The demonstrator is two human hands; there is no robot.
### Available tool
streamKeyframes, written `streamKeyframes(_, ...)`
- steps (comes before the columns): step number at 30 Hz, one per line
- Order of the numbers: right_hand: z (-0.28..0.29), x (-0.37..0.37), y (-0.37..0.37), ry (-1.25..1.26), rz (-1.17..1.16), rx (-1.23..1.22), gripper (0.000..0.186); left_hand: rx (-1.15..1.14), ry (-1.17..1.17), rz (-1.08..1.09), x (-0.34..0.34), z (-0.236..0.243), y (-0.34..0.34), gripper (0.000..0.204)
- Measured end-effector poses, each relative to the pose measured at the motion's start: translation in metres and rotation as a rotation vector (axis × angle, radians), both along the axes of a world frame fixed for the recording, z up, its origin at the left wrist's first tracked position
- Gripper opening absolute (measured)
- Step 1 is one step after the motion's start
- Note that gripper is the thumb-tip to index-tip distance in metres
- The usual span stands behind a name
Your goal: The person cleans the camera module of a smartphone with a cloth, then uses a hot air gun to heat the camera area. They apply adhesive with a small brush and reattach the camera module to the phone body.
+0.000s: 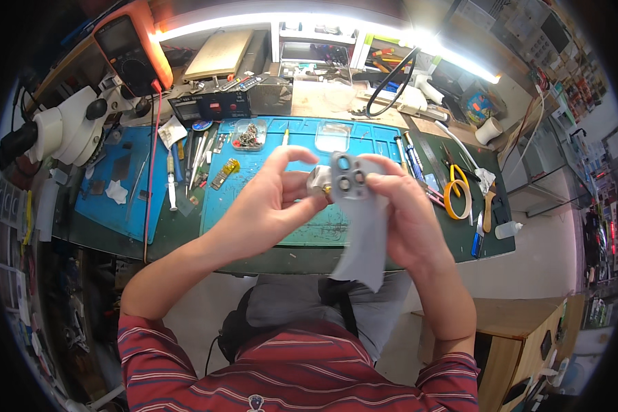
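My left hand (281, 192) pinches a small silvery piece (318, 177) with a gold-coloured bit at its lower right. My right hand (402, 206) grips a grey plate (345, 176) with several round ringed openings, just beside that silvery piece. From the same hand hangs a pale grey, flimsy sheet (357, 250), reaching down past the bench's front edge; whether it is cloth or film I cannot tell. Both hands are raised over a blue work mat (302, 230), where an amber-coloured small part (225, 172) lies left of my left hand.
Clear boxes (333, 137), one with small parts (249, 136), sit behind my hands. A syringe (171, 178) and tools lie left; yellow-handled pliers (454, 175), tape (458, 199) and a bottle (508, 229) are right. A microscope (69, 130) and multimeter (127, 55) stand at left. A wooden cabinet (515, 316) is lower right.
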State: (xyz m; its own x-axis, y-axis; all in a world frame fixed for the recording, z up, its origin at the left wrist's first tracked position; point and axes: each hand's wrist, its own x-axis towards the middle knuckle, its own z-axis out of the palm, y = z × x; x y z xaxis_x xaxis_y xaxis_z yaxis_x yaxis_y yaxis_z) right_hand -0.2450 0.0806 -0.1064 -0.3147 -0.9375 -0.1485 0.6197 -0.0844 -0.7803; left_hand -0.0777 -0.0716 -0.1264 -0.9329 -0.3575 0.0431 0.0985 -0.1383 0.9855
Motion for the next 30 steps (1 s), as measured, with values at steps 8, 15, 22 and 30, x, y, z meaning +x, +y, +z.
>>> streamKeyframes(8, 0.001, -0.043, 0.033, 0.089, -0.303, 0.042, 0.039, -0.442, -0.047, 0.083, -0.029, -0.017, -0.014, 0.023)
streamKeyframes(15, -0.01, -0.053, 0.027, 0.126, -0.32, 0.1, 0.035, -0.482, -0.006, 0.254, -0.042, -0.024, -0.033, 0.019)
streamKeyframes(22, -0.005, -0.053, -0.013, 0.182, -0.036, 0.029, 0.033, -0.496, 0.025, 0.192, -0.043, -0.035, -0.024, 0.021)
streamKeyframes(30, -0.014, -0.049, -0.054, 0.249, 0.023, -0.011, 0.035, -0.397, 0.047, 0.161, -0.037, -0.041, -0.027, 0.022)
